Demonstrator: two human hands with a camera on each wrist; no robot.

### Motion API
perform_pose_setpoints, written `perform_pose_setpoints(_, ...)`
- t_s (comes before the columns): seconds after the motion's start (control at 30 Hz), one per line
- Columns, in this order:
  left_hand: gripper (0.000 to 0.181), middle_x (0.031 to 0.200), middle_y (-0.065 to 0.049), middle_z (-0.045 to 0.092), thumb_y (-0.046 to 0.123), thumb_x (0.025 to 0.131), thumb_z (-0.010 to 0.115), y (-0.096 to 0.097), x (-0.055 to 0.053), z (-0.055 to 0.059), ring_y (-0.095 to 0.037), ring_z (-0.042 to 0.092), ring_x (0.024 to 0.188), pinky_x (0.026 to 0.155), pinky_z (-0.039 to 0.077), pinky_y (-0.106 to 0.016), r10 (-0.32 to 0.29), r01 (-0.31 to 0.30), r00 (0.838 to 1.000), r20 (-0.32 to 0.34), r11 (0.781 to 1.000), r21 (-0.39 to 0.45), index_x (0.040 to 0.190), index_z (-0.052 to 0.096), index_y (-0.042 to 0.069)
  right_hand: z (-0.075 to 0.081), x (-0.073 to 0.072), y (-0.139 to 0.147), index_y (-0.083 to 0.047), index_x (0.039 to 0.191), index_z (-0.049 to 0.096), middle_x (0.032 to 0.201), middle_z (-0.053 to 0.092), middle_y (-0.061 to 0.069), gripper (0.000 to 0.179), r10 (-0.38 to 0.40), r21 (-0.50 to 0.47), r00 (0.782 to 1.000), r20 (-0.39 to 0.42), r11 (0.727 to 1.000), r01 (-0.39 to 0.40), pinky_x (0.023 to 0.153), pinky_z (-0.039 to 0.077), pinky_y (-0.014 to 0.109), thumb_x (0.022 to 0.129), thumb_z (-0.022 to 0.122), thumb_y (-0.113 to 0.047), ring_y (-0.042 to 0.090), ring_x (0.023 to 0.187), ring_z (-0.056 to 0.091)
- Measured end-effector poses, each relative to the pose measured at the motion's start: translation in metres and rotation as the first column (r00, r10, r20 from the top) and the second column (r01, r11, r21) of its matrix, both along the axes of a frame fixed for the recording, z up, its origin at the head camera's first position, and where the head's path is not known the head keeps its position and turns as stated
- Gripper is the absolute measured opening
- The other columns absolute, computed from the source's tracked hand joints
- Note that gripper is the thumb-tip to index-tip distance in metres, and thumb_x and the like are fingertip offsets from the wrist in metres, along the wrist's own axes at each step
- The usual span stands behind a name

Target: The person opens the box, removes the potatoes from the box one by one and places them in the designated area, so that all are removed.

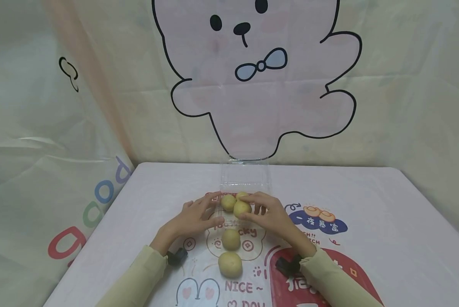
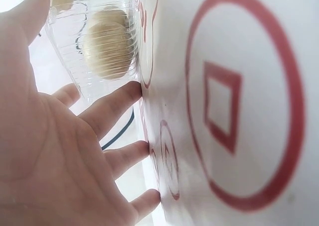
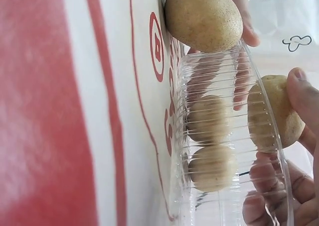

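Note:
A clear plastic container with ribbed walls stands on the table, its lid folded back. My right hand pinches a potato between thumb and fingers at the height of the container's rim. Two potatoes, one nearer the left and one behind, lie inside. My left hand rests beside the container's left side, its fingers spread and fairly straight, thumb by the rim in the left wrist view. In front of the container, a potato and a larger potato sit in a line on the table.
The white table carries a printed cover with red and blue drawings. Behind it hangs a curtain with a cartoon bear, and another curtain runs along the left side. Dark wrist cameras sit at both sleeve cuffs.

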State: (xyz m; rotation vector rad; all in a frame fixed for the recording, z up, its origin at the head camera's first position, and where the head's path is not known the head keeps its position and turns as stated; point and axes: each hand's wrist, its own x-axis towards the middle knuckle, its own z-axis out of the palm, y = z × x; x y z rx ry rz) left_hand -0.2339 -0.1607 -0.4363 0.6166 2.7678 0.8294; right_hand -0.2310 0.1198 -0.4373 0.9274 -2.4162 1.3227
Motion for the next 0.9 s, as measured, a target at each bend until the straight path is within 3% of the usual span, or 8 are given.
perform_pose_setpoints(0.33,0.086,0.157,0.002,0.050,0.073,0.091,0.057,-0.0012,0.0010,0.0001,-0.025,0.033,0.154,0.124,0.012,-0.063,-0.010,0.010,1.000,-0.006,1.000,0.007,0.160,0.020,0.039,-0.0010,0.0019,0.0048,-0.016,0.127,0.072,0.105,0.072,-0.004,0.046,0.019,-0.036,1.000,0.006,0.999,-0.019,0.063,0.051,0.023,0.083,0.085,-0.024,0.009,0.073,0.056)
perform_pose_setpoints(0.9,0.086,0.158,0.003,0.049,0.072,0.091,0.057,-0.0004,0.0008,0.0013,-0.024,0.031,0.155,0.124,0.012,-0.062,-0.012,0.012,1.000,-0.006,1.000,0.001,0.161,0.019,0.038,-0.0008,0.0071,0.0095,-0.007,0.125,0.072,0.101,0.072,0.000,0.047,0.027,-0.081,0.999,-0.031,0.996,-0.030,0.062,0.049,0.025,0.081,0.086,-0.016,0.010,0.071,0.056)
